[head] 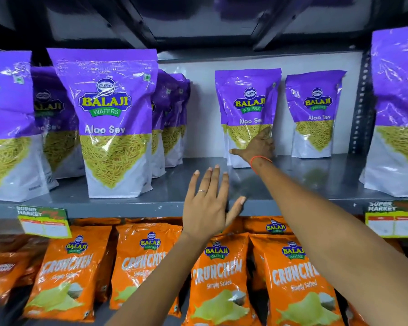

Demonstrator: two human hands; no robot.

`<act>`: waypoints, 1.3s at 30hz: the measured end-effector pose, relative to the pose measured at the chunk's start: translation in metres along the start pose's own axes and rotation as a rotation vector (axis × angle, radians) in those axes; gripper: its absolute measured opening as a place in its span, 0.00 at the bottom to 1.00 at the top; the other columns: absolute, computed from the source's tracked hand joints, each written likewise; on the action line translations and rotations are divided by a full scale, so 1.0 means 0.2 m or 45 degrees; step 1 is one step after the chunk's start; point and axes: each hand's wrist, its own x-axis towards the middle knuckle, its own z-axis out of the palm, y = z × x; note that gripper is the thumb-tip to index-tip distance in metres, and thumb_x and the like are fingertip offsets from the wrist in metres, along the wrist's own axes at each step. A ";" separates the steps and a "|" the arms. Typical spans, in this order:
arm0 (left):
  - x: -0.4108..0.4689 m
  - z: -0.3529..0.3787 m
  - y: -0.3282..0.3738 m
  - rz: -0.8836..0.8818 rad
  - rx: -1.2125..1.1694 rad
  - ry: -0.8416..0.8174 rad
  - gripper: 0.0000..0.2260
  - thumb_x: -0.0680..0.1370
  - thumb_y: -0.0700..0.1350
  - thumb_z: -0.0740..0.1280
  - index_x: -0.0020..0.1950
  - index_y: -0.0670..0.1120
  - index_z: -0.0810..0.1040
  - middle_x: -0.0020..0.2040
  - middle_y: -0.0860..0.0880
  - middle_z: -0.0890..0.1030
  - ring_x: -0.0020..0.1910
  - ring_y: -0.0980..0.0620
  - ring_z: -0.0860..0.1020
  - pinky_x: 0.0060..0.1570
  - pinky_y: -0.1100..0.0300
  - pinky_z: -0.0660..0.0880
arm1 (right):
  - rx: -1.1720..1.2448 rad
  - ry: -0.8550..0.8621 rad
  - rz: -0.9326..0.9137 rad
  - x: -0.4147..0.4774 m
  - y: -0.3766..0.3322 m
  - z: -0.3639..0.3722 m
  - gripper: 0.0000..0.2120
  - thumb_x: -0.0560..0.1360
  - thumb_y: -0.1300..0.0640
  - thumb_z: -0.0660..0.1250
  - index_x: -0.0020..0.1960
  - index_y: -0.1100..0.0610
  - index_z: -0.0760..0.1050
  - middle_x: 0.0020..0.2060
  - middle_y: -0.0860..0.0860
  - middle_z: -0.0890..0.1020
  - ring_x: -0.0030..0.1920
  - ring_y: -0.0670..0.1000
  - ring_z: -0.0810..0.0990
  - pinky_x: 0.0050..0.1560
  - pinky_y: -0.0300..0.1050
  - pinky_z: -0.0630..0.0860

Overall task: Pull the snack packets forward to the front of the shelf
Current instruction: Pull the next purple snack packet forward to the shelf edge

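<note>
Purple Aloo Sev snack packets stand on a grey metal shelf (127, 203). One packet (246, 100) stands far back against the white rear wall, with a second packet (316, 109) to its right. My right hand (257, 147) reaches deep in and grips the first packet low down, fingers hooked round its right edge, thumb spread to the left. My left hand (207, 203) hovers open over the shelf's front edge, fingers apart, holding nothing. Near the front edge stand a packet (108, 118) at the left and a packet (398, 114) at the far right.
More purple packets (170, 118) are lined up behind the front-left one, and another (5, 128) stands at the far left. Orange Crunchem packets (149, 267) fill the shelf below. Price tags (43, 222) (393, 220) hang on the shelf lip. A dark upright (360, 102) bounds the bay at the right.
</note>
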 end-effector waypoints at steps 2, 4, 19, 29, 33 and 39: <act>0.00 0.00 0.00 0.000 -0.003 0.006 0.30 0.81 0.61 0.49 0.63 0.40 0.78 0.64 0.39 0.78 0.63 0.43 0.76 0.69 0.45 0.62 | 0.004 0.009 0.015 0.01 -0.01 0.00 0.66 0.58 0.41 0.80 0.77 0.63 0.40 0.69 0.68 0.64 0.67 0.65 0.68 0.66 0.64 0.69; 0.00 0.00 0.00 -0.005 -0.008 0.013 0.30 0.81 0.61 0.49 0.63 0.40 0.79 0.63 0.39 0.78 0.63 0.43 0.77 0.68 0.45 0.62 | 0.006 0.020 0.031 0.01 -0.01 0.01 0.66 0.58 0.42 0.80 0.78 0.63 0.40 0.68 0.67 0.65 0.65 0.65 0.70 0.64 0.62 0.70; 0.00 -0.01 0.00 -0.006 -0.022 0.021 0.29 0.81 0.61 0.51 0.60 0.40 0.80 0.61 0.39 0.80 0.60 0.42 0.78 0.67 0.45 0.64 | -0.017 0.021 -0.011 -0.17 0.05 -0.16 0.65 0.58 0.39 0.79 0.78 0.59 0.40 0.68 0.64 0.64 0.67 0.65 0.66 0.65 0.72 0.65; 0.00 -0.02 0.00 -0.025 -0.052 -0.036 0.30 0.82 0.60 0.48 0.57 0.39 0.81 0.58 0.38 0.81 0.58 0.42 0.79 0.68 0.46 0.60 | -0.021 0.134 -0.038 -0.42 0.10 -0.30 0.66 0.56 0.36 0.78 0.78 0.58 0.41 0.66 0.63 0.65 0.67 0.64 0.66 0.66 0.73 0.63; 0.00 -0.02 0.01 -0.036 -0.052 -0.019 0.29 0.82 0.59 0.50 0.55 0.39 0.81 0.57 0.39 0.82 0.57 0.42 0.80 0.68 0.45 0.60 | -0.029 0.154 -0.059 -0.49 0.12 -0.35 0.66 0.57 0.33 0.76 0.78 0.57 0.41 0.66 0.63 0.66 0.67 0.65 0.66 0.66 0.73 0.62; -0.02 -0.03 0.04 -0.109 -0.086 0.026 0.28 0.82 0.59 0.50 0.56 0.40 0.81 0.59 0.39 0.81 0.58 0.42 0.79 0.66 0.44 0.62 | -0.037 0.183 -0.064 -0.59 0.15 -0.41 0.65 0.57 0.32 0.75 0.78 0.56 0.42 0.66 0.62 0.66 0.68 0.65 0.66 0.68 0.73 0.59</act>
